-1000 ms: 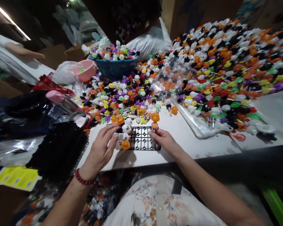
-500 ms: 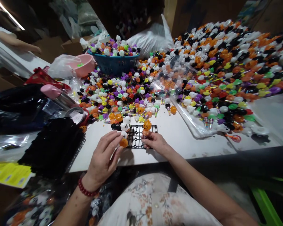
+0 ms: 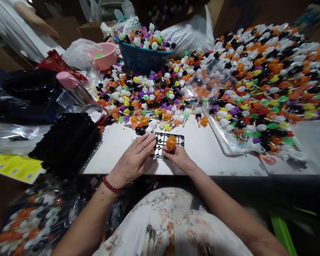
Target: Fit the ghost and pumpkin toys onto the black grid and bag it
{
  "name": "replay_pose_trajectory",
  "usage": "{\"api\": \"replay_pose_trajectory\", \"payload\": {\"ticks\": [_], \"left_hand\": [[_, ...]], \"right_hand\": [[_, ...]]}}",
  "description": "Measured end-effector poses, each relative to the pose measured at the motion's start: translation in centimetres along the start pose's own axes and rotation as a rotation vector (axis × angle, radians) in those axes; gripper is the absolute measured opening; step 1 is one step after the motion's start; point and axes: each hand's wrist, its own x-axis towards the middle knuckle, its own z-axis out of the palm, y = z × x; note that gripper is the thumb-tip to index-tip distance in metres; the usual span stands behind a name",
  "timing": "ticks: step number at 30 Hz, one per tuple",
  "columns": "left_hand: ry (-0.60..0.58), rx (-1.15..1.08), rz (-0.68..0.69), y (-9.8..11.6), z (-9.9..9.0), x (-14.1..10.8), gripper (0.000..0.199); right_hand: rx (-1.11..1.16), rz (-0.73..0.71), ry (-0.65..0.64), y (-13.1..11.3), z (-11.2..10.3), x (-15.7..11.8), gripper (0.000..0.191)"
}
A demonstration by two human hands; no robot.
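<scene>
My right hand (image 3: 180, 157) pinches an orange pumpkin toy (image 3: 171, 142) by its lower part, above the right half of a black plastic grid tray (image 3: 160, 139). The lower part of the toy is hidden by my fingers. My left hand (image 3: 134, 155) lies with fingers stretched out along the tray's left end, beside white ghost-like toys (image 3: 150, 130) and a black toy (image 3: 140, 131). What sits under the left palm is mostly hidden; a bit of orange shows by the fingertips.
A big heap of small coloured toys (image 3: 272, 71) covers the table's back and right. Behind stands a blue basket (image 3: 144, 58) of toys, near a pink basin (image 3: 105, 57). Black grid trays (image 3: 64, 142) are stacked at left, by a pink-lidded flask (image 3: 78, 89). A plastic bag (image 3: 224, 137) lies at right.
The view has shifted. My left hand has moved onto the tray's left end, covering the orange piece there. The pumpkin toy in my right hand has turned and come lower over the tray.
</scene>
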Motion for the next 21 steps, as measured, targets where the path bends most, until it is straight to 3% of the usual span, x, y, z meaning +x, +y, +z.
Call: {"api": "replay_pose_trajectory", "payload": {"ticks": [4, 10, 21], "left_hand": [[0.012, -0.020, 0.004, -0.6, 0.7, -0.4, 0.066], [0.011, -0.027, -0.011, -0.7, 0.8, -0.5, 0.065], [0.045, 0.080, 0.009, -1.1, 0.9, -0.7, 0.064]], "right_hand": [[-0.033, -0.057, -0.032, -0.1, 1.2, 0.0, 0.023], [-0.405, -0.224, -0.046, 0.5, 1.9, 0.4, 0.007], [-0.689, -0.385, -0.178, -0.1, 1.9, 0.8, 0.016]]}}
